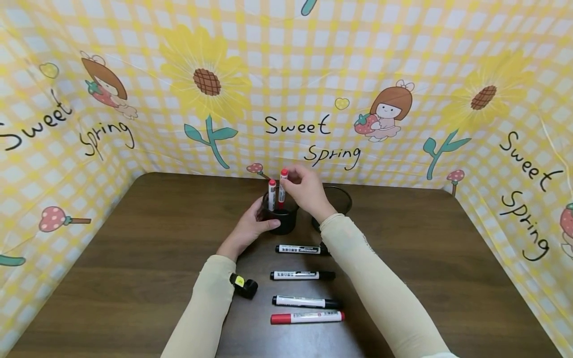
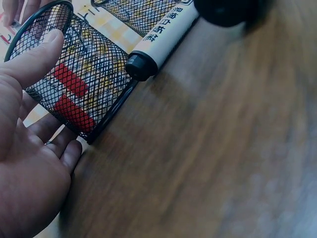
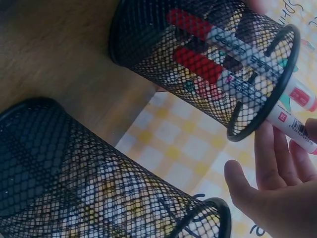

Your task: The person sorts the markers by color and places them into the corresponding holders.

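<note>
My left hand grips a black mesh pen holder, its thumb across the near side. In the left wrist view that thumb lies against the mesh. Two red-capped markers stand inside the holder, caps down. My right hand pinches the upper end of one red marker, whose lower part is within the holder. The other red marker leans beside it. In the right wrist view both red caps show through the mesh.
A second black mesh holder stands to the right, partly behind my right hand. Nearer lie black markers and a red marker in a column. A patterned cloth walls the table.
</note>
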Motion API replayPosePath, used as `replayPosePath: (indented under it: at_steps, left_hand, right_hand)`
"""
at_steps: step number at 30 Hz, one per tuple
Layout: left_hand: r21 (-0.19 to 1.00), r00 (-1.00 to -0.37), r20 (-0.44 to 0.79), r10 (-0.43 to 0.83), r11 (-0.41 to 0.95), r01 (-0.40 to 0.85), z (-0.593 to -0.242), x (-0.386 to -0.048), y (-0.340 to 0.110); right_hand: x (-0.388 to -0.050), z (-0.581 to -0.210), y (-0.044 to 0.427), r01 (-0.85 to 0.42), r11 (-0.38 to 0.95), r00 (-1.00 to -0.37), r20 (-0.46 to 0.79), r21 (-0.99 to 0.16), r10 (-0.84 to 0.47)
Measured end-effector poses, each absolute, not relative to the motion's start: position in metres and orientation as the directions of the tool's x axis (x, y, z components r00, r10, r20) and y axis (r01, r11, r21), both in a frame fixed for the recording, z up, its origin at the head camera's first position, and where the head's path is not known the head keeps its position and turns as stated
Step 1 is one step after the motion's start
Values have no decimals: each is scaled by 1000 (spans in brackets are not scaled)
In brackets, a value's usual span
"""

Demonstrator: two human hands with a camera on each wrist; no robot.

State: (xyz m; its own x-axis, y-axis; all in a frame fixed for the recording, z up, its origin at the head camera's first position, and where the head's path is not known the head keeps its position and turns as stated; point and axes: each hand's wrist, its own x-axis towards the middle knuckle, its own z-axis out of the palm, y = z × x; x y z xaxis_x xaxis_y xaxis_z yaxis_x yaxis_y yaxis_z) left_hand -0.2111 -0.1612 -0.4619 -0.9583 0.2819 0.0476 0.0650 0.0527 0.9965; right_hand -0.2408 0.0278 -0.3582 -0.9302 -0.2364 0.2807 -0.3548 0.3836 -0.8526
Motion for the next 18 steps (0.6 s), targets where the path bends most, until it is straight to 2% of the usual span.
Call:
replayPosePath:
  at_steps: [18]
  left_hand:
    - [997,-958,52,282,41,66,-462,-210,-161]
  right_hand:
    - [-244,-370,28,-370,470,-921,250,-801,-298]
